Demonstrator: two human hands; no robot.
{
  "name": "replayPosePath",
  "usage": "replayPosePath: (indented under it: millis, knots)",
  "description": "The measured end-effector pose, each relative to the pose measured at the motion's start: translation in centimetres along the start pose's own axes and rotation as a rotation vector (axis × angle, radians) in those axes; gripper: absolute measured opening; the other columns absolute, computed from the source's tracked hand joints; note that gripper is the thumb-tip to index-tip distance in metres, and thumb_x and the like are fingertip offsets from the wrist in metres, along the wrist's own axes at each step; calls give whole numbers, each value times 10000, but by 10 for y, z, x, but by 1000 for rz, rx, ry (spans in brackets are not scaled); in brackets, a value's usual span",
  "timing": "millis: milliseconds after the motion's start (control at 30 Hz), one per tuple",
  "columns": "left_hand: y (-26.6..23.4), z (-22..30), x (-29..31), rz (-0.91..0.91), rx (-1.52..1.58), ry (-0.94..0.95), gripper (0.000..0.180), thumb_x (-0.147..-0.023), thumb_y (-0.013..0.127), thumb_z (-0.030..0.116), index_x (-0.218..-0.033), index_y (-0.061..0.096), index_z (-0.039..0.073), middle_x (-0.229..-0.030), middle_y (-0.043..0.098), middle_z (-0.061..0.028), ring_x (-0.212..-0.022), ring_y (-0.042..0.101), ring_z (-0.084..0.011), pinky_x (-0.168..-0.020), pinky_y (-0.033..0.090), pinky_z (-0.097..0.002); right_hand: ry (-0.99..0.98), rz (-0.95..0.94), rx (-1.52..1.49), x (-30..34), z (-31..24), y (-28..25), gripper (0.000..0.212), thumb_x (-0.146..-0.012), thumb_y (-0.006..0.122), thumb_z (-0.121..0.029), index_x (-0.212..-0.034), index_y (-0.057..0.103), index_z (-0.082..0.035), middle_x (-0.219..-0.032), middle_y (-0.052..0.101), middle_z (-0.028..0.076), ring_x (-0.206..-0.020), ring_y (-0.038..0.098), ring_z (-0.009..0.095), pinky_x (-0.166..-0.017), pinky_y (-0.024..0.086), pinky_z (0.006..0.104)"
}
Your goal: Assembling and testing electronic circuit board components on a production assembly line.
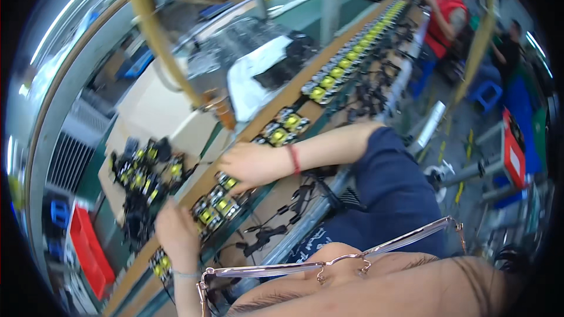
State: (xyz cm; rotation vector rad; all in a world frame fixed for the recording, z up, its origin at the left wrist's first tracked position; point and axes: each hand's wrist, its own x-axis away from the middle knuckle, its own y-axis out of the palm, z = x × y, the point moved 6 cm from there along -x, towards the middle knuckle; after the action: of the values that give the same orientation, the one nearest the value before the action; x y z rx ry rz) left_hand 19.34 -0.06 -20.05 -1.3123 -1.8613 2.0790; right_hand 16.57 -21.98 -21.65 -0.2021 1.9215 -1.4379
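Observation:
Along a narrow rail, several small yellow-and-black electrical parts with silvery frames stand in a slanting row. My right hand [252, 166], with a red band at its wrist, reaches over the row. Its fingers curl down around one yellow-and-black part [226, 181], partly covering it. Beside the lower end of the row is my left hand [177, 232], close to a pair of these parts [214, 211]. Its fingertips are blurred and partly hidden, so I cannot tell whether they hold anything.
A pile of similar parts with black cables [141, 176] lies on cardboard left of the rail. More parts [352, 53] line the rail farther off. Black cables [276, 223] lie on the near side. A red bin [91, 252] stands lower left; a person in red [446, 20] works far right.

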Motion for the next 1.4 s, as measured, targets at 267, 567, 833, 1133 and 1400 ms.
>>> replayPosePath:
  millis: [267,567,833,1133,1400]
  knots:
    - [42,102,-55,-670,547,79,482,-891,523,279,-1236,474,-55,-1189,574,-231,-1039,554,-372,-878,429,-420,67,-86,-40,9,9,2,315,-799,639,-298,-899,598,-3,-826,607,154,-768,604,339,-718,494,400]
    - [28,39,-26,-471,658,216,565,-866,547,203,-1342,395,-60,-1360,447,-255,-1236,444,-405,-1028,350,-438,311,127,-19,78,84,-88,121,-775,636,-147,-865,624,-66,-932,625,71,-858,584,277,-803,447,367]
    - [74,-137,47,-281,559,-149,407,-896,518,132,-1263,490,-41,-1241,541,-231,-1120,527,-364,-971,402,-387,825,60,513,172,141,-78,513,-804,638,-301,-1270,501,-135,-1308,462,142,-1278,375,388,-1066,223,587]
    - [103,-256,165,-160,564,-739,340,-914,519,148,-1190,545,-50,-1132,603,-215,-1020,578,-327,-910,440,-353,1247,-52,561,209,190,-110,660,-794,649,-407,-1383,424,-214,-1437,374,157,-1334,306,428,-1062,195,635]
    - [26,-191,151,116,406,-908,285,-937,531,187,-1055,612,-59,-936,662,-170,-825,613,-251,-785,479,-294,1401,-54,883,268,251,-144,638,-737,655,-503,-1261,525,-164,-1188,561,124,-1035,557,338,-820,405,537]
